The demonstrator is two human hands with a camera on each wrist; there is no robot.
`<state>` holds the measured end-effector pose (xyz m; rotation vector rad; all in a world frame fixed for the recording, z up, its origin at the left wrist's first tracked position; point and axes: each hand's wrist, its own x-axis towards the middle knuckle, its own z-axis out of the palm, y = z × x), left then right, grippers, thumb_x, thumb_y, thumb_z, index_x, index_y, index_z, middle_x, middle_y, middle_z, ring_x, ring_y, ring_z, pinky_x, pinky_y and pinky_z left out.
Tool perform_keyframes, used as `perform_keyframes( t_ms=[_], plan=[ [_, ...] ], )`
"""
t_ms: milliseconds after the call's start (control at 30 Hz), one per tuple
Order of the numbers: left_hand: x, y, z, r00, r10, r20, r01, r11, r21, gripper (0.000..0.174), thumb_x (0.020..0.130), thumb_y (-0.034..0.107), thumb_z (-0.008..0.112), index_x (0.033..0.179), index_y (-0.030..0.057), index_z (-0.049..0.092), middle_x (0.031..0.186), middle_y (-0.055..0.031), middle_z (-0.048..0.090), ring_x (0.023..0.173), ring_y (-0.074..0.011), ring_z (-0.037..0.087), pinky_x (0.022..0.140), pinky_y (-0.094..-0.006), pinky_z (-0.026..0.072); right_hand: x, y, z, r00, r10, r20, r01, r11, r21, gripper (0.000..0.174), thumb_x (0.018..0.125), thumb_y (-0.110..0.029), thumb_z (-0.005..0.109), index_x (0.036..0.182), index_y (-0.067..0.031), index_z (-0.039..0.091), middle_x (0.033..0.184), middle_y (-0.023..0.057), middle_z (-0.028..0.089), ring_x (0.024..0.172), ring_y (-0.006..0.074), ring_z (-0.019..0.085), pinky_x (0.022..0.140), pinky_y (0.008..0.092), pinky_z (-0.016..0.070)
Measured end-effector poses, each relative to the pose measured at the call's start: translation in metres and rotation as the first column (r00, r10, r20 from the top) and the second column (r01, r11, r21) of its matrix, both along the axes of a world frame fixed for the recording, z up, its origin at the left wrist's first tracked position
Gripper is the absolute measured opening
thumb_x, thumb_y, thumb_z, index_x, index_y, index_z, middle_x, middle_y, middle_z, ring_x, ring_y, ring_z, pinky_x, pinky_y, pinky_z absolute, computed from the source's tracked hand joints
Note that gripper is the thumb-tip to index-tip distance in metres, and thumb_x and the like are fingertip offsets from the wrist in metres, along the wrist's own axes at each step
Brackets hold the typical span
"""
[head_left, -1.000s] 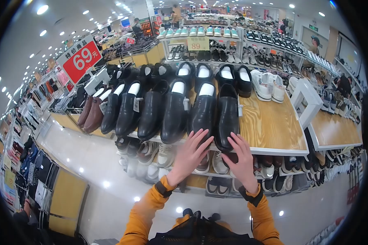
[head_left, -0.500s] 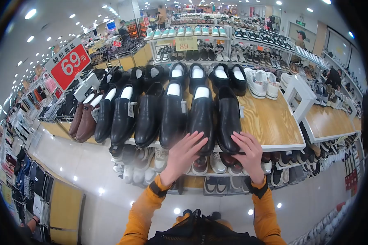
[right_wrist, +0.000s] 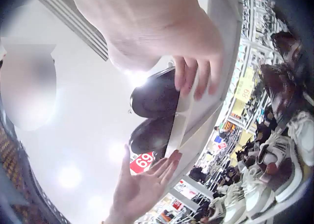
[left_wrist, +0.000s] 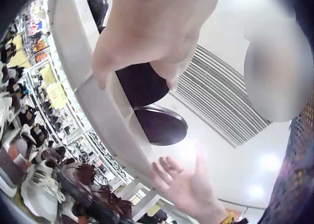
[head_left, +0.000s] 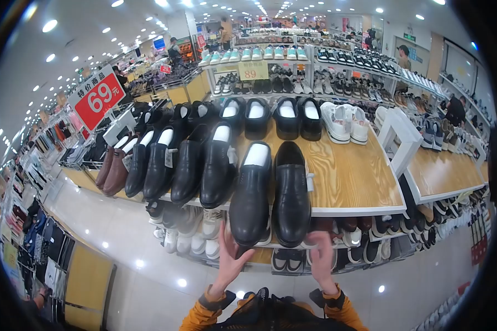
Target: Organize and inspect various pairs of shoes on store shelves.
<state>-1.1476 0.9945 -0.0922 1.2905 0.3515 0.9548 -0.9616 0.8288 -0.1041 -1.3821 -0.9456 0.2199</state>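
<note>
A pair of black leather slip-on shoes sticks out past the front edge of the wooden display shelf (head_left: 353, 176), toes toward me. White paper fills the opening of the left shoe (head_left: 250, 193); a white tag hangs at the right shoe (head_left: 290, 204). My left hand (head_left: 230, 259) is low beside the left shoe's toe, thumb spread from the fingers. Below the right shoe's toe is my blurred right hand (head_left: 322, 259), its fingers loosely bent. From underneath, the left wrist view shows the dark soles (left_wrist: 159, 126) over the edge, between my two hands.
More black shoes (head_left: 215, 165) line the shelf to the left, with white sneakers (head_left: 343, 122) at the back right. Sneakers fill the lower racks. A red 69 price sign (head_left: 98, 99) stands at the left, and a white frame (head_left: 400, 138) at the right.
Both shoes of the front right pair have come toward me and now overhang the edge. My hands have moved from on top of the toes to below and beside them.
</note>
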Motion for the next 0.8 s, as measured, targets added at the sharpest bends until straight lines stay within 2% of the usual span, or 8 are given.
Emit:
perform_keyframes(
  t_ms=[33, 100, 133, 167, 233, 333, 567, 800],
  plan=[
    [0.001, 0.001, -0.005, 1.0, 0.004, 0.0, -0.004, 1.0, 0.004, 0.098, 0.079, 0.003, 0.075, 0.15, 0.0055, 0.008, 0.146, -0.0185, 0.033, 0.135, -0.0302, 0.037, 0.113, -0.0441, 0.0306, 0.004, 0.0, -0.001, 1.0, 0.004, 0.0, -0.004, 1.0, 0.004, 0.05, 0.091, -0.039, 0.061, 0.117, 0.0023, 0.052, 0.119, 0.0139, 0.056, 0.113, 0.0232, 0.055, 0.094, 0.0385, 0.0454],
    [0.0, 0.002, -0.015, 0.976, -0.164, 0.143, 0.21, 0.879, -0.428, 0.087, 0.086, 0.006, 0.067, 0.15, 0.0053, 0.007, 0.142, -0.0196, 0.037, 0.131, -0.0297, 0.043, 0.111, -0.0422, 0.0353, 0.013, 0.005, -0.004, 0.751, 0.407, -0.52, -0.423, 0.901, 0.094, 0.047, 0.1, -0.041, 0.047, 0.12, 0.0012, 0.051, 0.119, 0.0118, 0.057, 0.111, 0.0215, 0.057, 0.096, 0.0385, 0.0453],
    [0.004, 0.007, -0.016, 0.976, -0.137, -0.171, 0.098, 0.971, -0.216, 0.065, 0.095, 0.013, 0.057, 0.147, 0.004, 0.02, 0.139, -0.017, 0.042, 0.125, -0.0261, 0.049, 0.106, -0.0409, 0.041, 0.017, 0.01, -0.003, 0.74, 0.435, -0.514, -0.462, 0.883, 0.083, 0.049, 0.103, -0.042, 0.037, 0.124, -0.0005, 0.05, 0.119, 0.0098, 0.059, 0.111, 0.02, 0.058, 0.098, 0.0375, 0.0452],
    [0.013, 0.006, -0.001, 0.97, -0.028, -0.24, 0.009, 0.997, -0.082, 0.048, 0.099, 0.02, 0.05, 0.14, 0.0015, 0.035, 0.136, -0.0135, 0.047, 0.122, -0.0232, 0.052, 0.103, -0.0401, 0.0431, 0.02, 0.013, 0.008, 0.736, 0.438, -0.517, -0.467, 0.881, 0.081, 0.049, 0.103, -0.042, 0.037, 0.124, -0.0005, 0.05, 0.119, 0.0098, 0.059, 0.111, 0.02, 0.058, 0.098, 0.0375, 0.0452],
    [0.019, 0.001, 0.031, 0.985, -0.097, 0.141, 0.151, 0.88, -0.449, 0.046, 0.099, 0.027, 0.05, 0.135, 0.0009, 0.044, 0.131, -0.0104, 0.055, 0.119, -0.0224, 0.054, 0.104, -0.0392, 0.0418, 0.024, 0.023, 0.034, 0.474, 0.462, -0.749, -0.562, 0.814, 0.147, 0.052, 0.101, -0.046, 0.041, 0.124, -0.0011, 0.053, 0.115, 0.0067, 0.061, 0.109, 0.0159, 0.058, 0.097, 0.0337, 0.0452],
    [0.028, 0.008, 0.041, 0.995, -0.071, 0.075, 0.099, 0.859, -0.502, 0.043, 0.097, 0.022, 0.054, 0.133, -0.0002, 0.046, 0.129, -0.0094, 0.056, 0.117, -0.0222, 0.055, 0.101, -0.0371, 0.0426, 0.035, 0.042, 0.047, 0.396, 0.458, -0.796, -0.64, 0.759, 0.118, 0.049, 0.098, -0.045, 0.051, 0.121, -0.0021, 0.057, 0.108, 0.0029, 0.064, 0.104, 0.0104, 0.058, 0.093, 0.0283, 0.0449],
    [0.021, -0.03, 0.044, 0.997, -0.039, -0.064, 0.017, 0.948, -0.317, 0.055, 0.086, 0.007, 0.067, 0.135, 0.003, 0.041, 0.124, -0.0089, 0.055, 0.117, -0.0198, 0.053, 0.099, -0.0346, 0.0428, 0.043, 0.036, 0.022, 0.671, 0.467, -0.576, -0.608, 0.791, -0.068, 0.044, 0.09, -0.031, 0.067, 0.116, 0.0032, 0.059, 0.106, 0.0007, 0.064, 0.091, 0.0079, 0.056, 0.082, 0.0257, 0.0451],
    [-0.05, -0.095, -0.073, 0.924, -0.267, -0.274, 0.086, 0.843, -0.532, 0.076, 0.075, -0.014, 0.07, 0.14, 0.003, 0.035, 0.131, -0.0072, 0.051, 0.116, -0.0192, 0.053, 0.098, -0.0327, 0.0458, 0.032, -0.069, -0.056, 0.722, 0.595, -0.354, -0.691, 0.656, -0.305, 0.059, 0.076, -0.018, 0.081, 0.125, 0.0017, 0.054, 0.114, 0.0076, 0.065, 0.103, 0.0136, 0.059, 0.093, 0.0294, 0.0464]
  ],
)
